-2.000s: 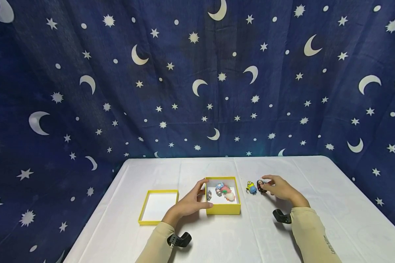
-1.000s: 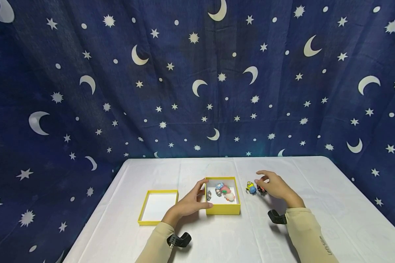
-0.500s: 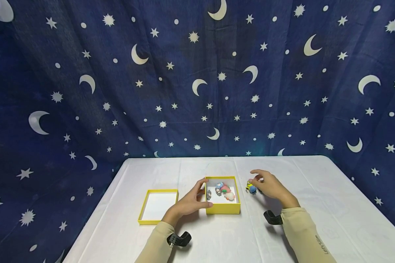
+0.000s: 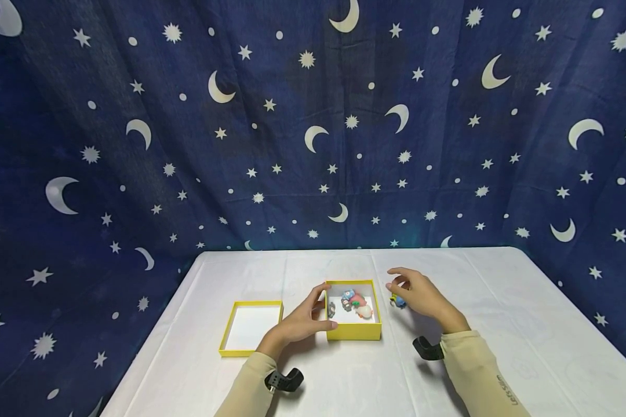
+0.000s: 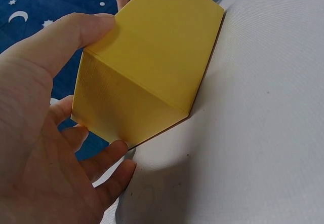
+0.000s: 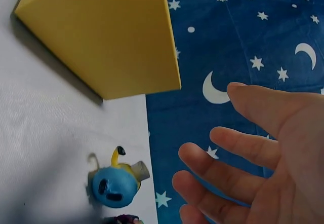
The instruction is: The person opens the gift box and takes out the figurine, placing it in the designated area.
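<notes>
Left hand (image 4: 296, 324) grips yellow box (image 4: 355, 332) at its left side; right hand (image 4: 419, 294), fingers spread and empty, hovers by the minion figurine (image 4: 397, 301) right of it. Looks part-way: several small figurines (image 4: 357, 300) lie inside, while the minion and a dark figurine (image 6: 124, 219) are left outside on white tablecloth (image 4: 344, 379), box lid (image 4: 253, 325) off at left

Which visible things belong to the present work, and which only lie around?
Likely used:
yellow box, held by left hand
figurines inside it
Minion figurine, near right hand
dark figurine, partly visible

Likely just around:
shallow yellow lid, untouched
starry curtain
white tablecloth
</notes>
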### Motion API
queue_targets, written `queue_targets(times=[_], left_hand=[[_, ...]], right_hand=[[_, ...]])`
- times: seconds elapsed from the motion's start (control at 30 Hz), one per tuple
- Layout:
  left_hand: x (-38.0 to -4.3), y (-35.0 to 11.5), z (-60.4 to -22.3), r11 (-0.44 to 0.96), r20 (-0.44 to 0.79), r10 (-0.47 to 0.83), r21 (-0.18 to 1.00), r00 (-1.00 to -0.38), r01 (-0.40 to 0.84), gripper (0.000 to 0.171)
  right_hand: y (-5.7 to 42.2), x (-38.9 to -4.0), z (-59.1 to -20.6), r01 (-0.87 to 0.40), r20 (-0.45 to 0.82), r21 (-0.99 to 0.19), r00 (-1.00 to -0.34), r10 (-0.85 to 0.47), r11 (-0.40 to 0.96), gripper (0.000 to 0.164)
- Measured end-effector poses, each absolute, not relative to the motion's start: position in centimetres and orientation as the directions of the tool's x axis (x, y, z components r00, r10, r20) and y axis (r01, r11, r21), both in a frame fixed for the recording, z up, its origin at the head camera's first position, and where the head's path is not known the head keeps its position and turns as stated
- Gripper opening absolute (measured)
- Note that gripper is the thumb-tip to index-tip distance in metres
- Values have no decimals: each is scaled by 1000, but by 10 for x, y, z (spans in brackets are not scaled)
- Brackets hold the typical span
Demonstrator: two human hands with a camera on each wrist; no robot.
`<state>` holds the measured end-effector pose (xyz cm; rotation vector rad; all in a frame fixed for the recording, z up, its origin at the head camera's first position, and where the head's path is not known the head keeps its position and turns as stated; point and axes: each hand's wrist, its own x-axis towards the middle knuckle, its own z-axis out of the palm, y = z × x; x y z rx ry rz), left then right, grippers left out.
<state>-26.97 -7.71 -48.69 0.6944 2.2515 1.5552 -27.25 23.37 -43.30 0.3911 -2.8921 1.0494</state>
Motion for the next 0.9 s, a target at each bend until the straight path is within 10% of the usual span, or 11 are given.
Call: queue_targets(times=[0.9], left_hand=[[-270,-77,-485,312,2,549,927,-836,207,89]], right_hand=[[204,-263,-432,-357,159,-625,-929,-335,694,42]])
